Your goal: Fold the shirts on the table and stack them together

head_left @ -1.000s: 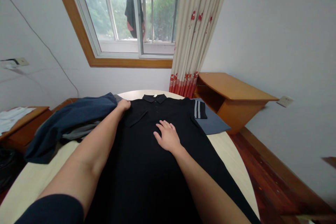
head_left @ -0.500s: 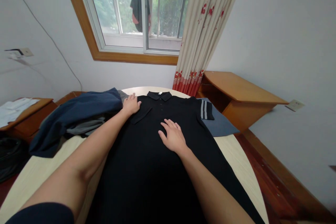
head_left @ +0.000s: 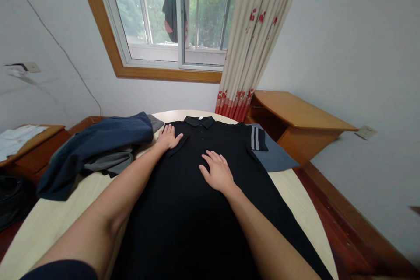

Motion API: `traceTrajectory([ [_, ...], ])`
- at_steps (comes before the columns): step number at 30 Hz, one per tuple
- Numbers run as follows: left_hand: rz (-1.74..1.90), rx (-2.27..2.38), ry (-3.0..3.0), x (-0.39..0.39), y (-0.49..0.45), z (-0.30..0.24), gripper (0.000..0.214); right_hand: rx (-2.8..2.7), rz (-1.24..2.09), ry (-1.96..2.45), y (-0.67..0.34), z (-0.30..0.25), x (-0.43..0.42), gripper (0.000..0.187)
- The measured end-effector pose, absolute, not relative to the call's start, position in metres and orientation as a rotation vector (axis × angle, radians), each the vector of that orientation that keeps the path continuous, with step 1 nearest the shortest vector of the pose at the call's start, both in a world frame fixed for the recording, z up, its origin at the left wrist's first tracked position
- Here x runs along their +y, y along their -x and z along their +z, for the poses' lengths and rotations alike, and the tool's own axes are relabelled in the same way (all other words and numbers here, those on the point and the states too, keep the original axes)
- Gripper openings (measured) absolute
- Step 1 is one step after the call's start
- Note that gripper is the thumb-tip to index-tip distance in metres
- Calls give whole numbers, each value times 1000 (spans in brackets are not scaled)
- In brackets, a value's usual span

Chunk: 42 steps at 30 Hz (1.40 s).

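Note:
A black polo shirt (head_left: pixel 197 210) lies face up along the round light wooden table (head_left: pixel 52 223), collar at the far end. My left hand (head_left: pixel 168 136) rests flat and open on the shirt's folded-in left sleeve, near the shoulder. My right hand (head_left: pixel 217 170) lies flat and open on the chest, fingers spread toward the collar. The right sleeve (head_left: pixel 257 138), with two grey stripes at the cuff, lies spread out to the right.
A heap of navy and grey clothes (head_left: pixel 98 148) sits at the table's far left. A grey-blue garment (head_left: pixel 277 157) lies under the striped sleeve. A wooden shelf (head_left: pixel 295 116) and curtain (head_left: pixel 252 48) stand at the right; a low cabinet (head_left: pixel 29 148) stands at the left.
My left hand has slid from the shirt's left edge by the navy heap onto the folded sleeve and flattened out. My right hand has stayed on the chest.

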<state>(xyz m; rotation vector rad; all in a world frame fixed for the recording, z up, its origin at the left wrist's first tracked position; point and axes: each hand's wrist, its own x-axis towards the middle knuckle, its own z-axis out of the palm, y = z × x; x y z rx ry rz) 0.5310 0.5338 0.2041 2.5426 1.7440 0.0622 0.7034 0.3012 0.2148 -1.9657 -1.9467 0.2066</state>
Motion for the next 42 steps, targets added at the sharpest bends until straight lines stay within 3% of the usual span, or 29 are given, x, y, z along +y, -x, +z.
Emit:
traceTrajectory([
  [16,-5,1434,-2687,498,-550,206,67,-1947,181,1942,-704,210,303,50],
  [24,66,1772,-2517,517,-530,202,78,-1944,200,1934,-703,215,301,51],
  [36,68,1851,-2490,554,-525,204,88,-1934,211,1913,-704,216,300,50],
  [42,107,1837,-2521,536,-531,216,77,-1929,208,1916,-704,215,300,49],
])
